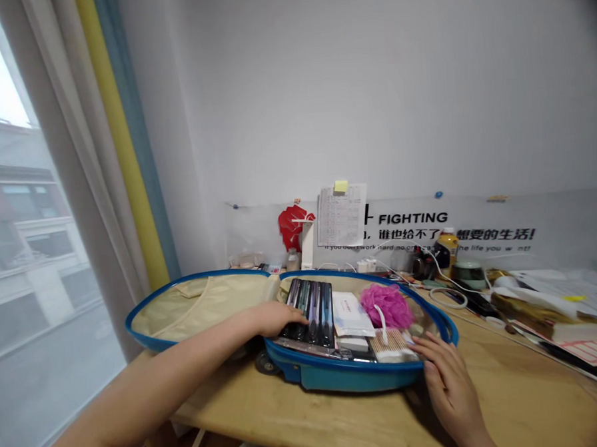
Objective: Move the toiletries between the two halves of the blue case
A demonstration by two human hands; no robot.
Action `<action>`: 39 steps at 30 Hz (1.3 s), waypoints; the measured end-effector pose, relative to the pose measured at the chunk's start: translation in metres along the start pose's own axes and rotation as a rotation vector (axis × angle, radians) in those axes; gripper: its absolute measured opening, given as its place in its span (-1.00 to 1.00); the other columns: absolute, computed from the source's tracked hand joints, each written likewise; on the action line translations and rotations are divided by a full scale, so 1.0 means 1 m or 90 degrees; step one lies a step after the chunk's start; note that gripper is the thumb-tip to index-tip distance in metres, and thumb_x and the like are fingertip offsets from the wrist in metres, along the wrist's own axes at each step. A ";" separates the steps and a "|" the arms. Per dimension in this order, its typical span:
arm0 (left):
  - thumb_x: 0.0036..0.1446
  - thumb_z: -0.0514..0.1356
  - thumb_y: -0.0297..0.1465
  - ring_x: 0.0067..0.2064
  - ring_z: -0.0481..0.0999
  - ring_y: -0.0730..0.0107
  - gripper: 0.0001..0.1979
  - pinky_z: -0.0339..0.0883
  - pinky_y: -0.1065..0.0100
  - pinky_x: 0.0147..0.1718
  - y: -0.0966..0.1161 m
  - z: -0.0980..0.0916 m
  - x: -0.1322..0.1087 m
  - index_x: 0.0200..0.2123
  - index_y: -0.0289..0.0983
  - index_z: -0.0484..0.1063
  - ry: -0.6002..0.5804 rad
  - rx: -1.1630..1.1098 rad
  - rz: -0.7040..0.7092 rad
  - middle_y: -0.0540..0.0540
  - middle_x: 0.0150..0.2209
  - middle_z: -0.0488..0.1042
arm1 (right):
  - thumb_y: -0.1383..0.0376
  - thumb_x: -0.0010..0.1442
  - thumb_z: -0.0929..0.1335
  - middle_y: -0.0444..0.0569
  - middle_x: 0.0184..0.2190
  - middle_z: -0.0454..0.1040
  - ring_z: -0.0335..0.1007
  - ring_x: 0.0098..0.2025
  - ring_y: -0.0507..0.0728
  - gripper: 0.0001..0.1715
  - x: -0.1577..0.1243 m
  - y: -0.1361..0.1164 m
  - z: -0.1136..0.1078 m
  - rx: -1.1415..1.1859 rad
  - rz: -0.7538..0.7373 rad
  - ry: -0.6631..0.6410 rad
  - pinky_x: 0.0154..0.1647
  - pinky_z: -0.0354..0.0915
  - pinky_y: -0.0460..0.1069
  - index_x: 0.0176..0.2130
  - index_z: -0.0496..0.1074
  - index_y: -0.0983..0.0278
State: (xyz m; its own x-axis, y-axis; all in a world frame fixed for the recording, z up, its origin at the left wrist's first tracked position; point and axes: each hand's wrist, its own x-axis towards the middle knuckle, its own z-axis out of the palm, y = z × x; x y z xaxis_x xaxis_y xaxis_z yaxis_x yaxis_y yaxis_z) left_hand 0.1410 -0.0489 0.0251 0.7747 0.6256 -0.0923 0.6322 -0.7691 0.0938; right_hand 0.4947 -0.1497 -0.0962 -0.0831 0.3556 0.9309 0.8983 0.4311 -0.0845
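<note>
1. Blue-rimmed, an open suitcase (357, 378) is seen in the head view, its packed half placed between the two hands.
2. The left hand (278, 318) is laid with loosely curled fingers against a black pack (313, 309) of slim coloured items; whether this is gripped cannot be told.
3. Further right of that hand, a white packet (350, 312) and a pink mesh puff (387, 304) are seen.
4. The right hand (449, 382) is held partly open, fingers draped over the rim; just left of its fingertips, thin sticks (396, 352) are bundled.
</note>
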 end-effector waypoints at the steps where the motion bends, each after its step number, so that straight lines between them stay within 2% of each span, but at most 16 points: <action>1: -0.16 0.15 -0.67 0.16 0.39 0.20 -0.29 0.27 0.24 0.11 0.000 0.001 0.000 0.08 -0.02 0.40 0.003 -0.009 -0.004 0.06 0.18 0.37 | 0.21 0.29 0.13 0.00 -0.18 0.54 0.42 -0.02 0.22 -0.65 0.000 0.000 0.000 0.002 0.004 -0.002 0.02 0.26 0.21 -0.17 0.45 0.19; 5: -0.01 0.05 -0.62 0.18 0.36 0.38 -0.39 0.21 0.35 0.15 0.006 0.001 -0.007 0.09 -0.04 0.40 0.065 -0.048 -0.027 0.10 0.16 0.38 | 0.19 0.29 0.13 0.01 -0.19 0.54 0.42 -0.01 0.22 -0.64 -0.001 0.001 0.000 0.006 0.015 -0.018 0.04 0.25 0.22 -0.18 0.45 0.19; 8: 0.21 -0.08 -0.48 0.26 0.23 0.38 -0.51 0.06 0.25 0.25 0.013 0.010 -0.034 0.18 -0.15 0.29 0.191 -0.065 -0.089 -0.01 0.24 0.28 | 0.17 0.29 0.12 0.02 -0.19 0.55 0.42 0.00 0.23 -0.61 -0.002 0.002 0.000 -0.001 0.029 -0.027 0.05 0.25 0.22 -0.19 0.46 0.20; 11: 0.30 -0.13 -0.30 0.25 0.24 0.30 -0.58 -0.04 0.07 0.28 0.008 0.037 -0.082 0.11 -0.14 0.36 0.393 -0.057 -0.226 -0.05 0.19 0.35 | 0.17 0.30 0.11 0.01 -0.18 0.55 0.42 0.00 0.23 -0.60 -0.002 0.003 -0.002 -0.019 0.013 -0.039 0.04 0.24 0.21 -0.17 0.45 0.19; 14: 0.27 -0.08 -0.22 0.21 0.30 0.17 -0.62 -0.01 -0.10 0.22 -0.012 0.075 -0.134 0.02 -0.11 0.41 0.525 0.022 -0.369 -0.09 0.11 0.44 | 0.04 0.28 0.14 0.00 -0.16 0.56 0.42 -0.01 0.26 -0.59 -0.002 0.006 -0.005 -0.048 -0.020 -0.061 0.06 0.17 0.24 -0.16 0.44 0.17; 16: 0.22 -0.03 -0.20 0.15 0.36 0.11 -0.65 0.05 -0.13 0.17 -0.027 0.095 -0.161 -0.05 -0.10 0.45 0.545 0.071 -0.424 -0.10 0.03 0.51 | -0.07 0.22 0.18 -0.03 -0.23 0.57 0.45 -0.07 0.27 -0.54 -0.001 0.009 -0.008 -0.070 -0.034 -0.069 0.08 0.11 0.26 -0.23 0.45 0.16; 19: 0.16 0.04 -0.19 0.04 0.46 0.12 -0.71 0.06 -0.12 0.15 -0.043 0.110 -0.182 -0.16 -0.09 0.48 0.518 0.108 -0.430 -0.10 -0.10 0.57 | -0.16 0.17 0.20 -0.08 -0.38 0.56 0.48 -0.23 0.23 -0.49 0.002 0.013 -0.013 -0.092 -0.056 -0.082 0.08 0.06 0.25 -0.35 0.44 0.15; 24: 0.19 0.01 -0.18 -0.14 0.53 0.20 -0.72 0.05 -0.06 0.16 -0.044 0.109 -0.178 -0.29 -0.10 0.50 0.536 0.092 -0.387 -0.05 -0.26 0.60 | -0.19 0.15 0.22 -0.10 -0.42 0.55 0.46 -0.31 0.17 -0.47 0.007 0.022 -0.023 -0.100 -0.065 -0.120 0.12 0.04 0.23 -0.37 0.45 0.15; 31: 0.22 0.02 -0.20 -0.15 0.52 0.21 -0.73 0.14 0.04 0.07 -0.025 0.111 -0.152 -0.30 -0.09 0.50 0.557 0.033 -0.347 -0.02 -0.26 0.59 | -0.23 0.12 0.17 -0.07 -0.43 0.56 0.47 -0.30 0.23 -0.42 0.002 0.054 -0.047 -0.088 -0.007 -0.189 0.14 0.01 0.31 -0.40 0.47 0.12; 35: 0.23 0.05 -0.24 -0.16 0.51 0.24 -0.78 0.16 0.11 -0.04 -0.014 0.112 -0.134 -0.28 -0.09 0.50 0.546 0.001 -0.302 -0.01 -0.26 0.59 | -0.17 0.20 0.12 -0.03 -0.50 0.55 0.47 -0.41 0.22 -0.39 0.013 0.061 -0.062 -0.101 0.031 -0.173 0.01 0.12 0.30 -0.48 0.47 0.12; 39: 0.24 0.07 -0.28 -0.17 0.51 0.26 -0.81 0.14 0.15 -0.08 -0.002 0.115 -0.117 -0.27 -0.10 0.49 0.545 -0.030 -0.240 -0.01 -0.26 0.59 | -0.23 0.15 0.15 0.00 -0.46 0.54 0.47 -0.38 0.21 -0.36 0.045 0.040 -0.065 -0.117 0.112 -0.194 -0.27 0.32 0.16 -0.42 0.48 0.16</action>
State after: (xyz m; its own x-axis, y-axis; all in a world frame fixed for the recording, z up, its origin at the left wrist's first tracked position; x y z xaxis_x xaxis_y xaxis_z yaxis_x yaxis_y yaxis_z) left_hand 0.0475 -0.1352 -0.0783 0.2525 0.7304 0.6346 0.8287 -0.5019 0.2479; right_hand 0.5554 -0.1706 -0.0345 -0.0197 0.6525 0.7575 0.9704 0.1950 -0.1427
